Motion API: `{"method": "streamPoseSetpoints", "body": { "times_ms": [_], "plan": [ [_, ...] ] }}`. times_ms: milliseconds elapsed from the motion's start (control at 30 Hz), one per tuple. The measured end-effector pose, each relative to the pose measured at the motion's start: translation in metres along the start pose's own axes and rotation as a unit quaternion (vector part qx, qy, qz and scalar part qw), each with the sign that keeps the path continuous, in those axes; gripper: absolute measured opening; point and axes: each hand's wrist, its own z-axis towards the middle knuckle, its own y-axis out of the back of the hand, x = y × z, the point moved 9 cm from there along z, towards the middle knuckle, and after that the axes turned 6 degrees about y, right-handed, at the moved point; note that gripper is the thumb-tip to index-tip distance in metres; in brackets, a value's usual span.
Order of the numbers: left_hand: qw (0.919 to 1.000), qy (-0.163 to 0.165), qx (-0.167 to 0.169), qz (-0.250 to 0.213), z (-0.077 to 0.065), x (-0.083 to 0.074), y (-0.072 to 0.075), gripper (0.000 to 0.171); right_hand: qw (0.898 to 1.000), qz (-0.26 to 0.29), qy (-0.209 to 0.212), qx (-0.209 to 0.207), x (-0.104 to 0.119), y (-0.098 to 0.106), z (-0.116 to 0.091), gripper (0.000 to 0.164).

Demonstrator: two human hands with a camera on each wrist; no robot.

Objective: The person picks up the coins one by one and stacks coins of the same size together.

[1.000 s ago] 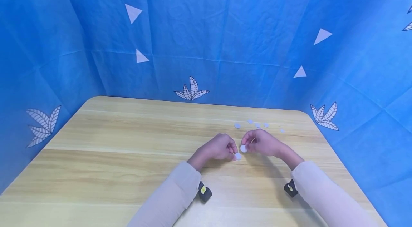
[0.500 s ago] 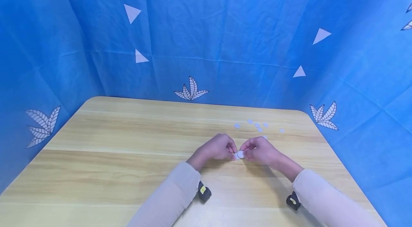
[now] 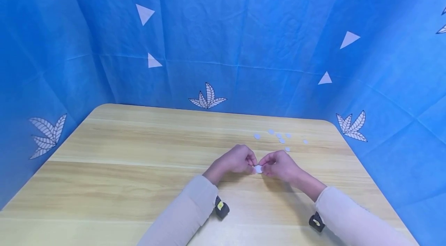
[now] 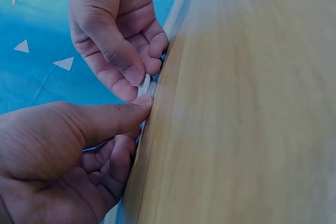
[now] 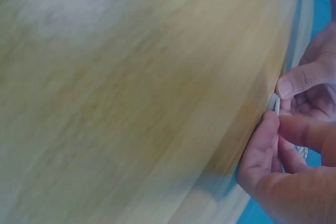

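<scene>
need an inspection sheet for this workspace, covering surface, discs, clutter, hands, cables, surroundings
surface: table with pale wood grain and rounded far corners
discs: white discs held between both hands just above or on the table, exact count unclear; seven loose discs lie scattered toward the far right
clutter: nothing seen
left hand: pinches the held discs
right hand: pinches them from the opposite side
cables: nothing seen
surroundings: blue cloth with leaf and triangle prints, behind the table and along its sides
</scene>
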Motion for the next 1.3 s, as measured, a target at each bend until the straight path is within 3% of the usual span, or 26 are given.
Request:
{"method": "streamPoseSetpoints", "body": {
  "times_ms": [867,1100,1300],
  "plan": [
    [1.0,-0.007,0.002,0.001,0.0027,-0.0005,-0.0035,0.014,0.999,-0.001,-0.027,-0.017,-0.004,0.0048,-0.0051,0.018],
    [1.0,-0.006,0.002,0.002,0.0009,-0.0023,-0.002,0.014,1.0,-0.016,-0.015,-0.018,-0.0011,0.0044,-0.0035,0.018],
    [1.0,-0.005,0.0,0.0,0.0006,0.0008,-0.0016,0.014,0.999,-0.027,0.006,0.017,0.0014,0.0046,0.0007,0.016]
  ]
}}
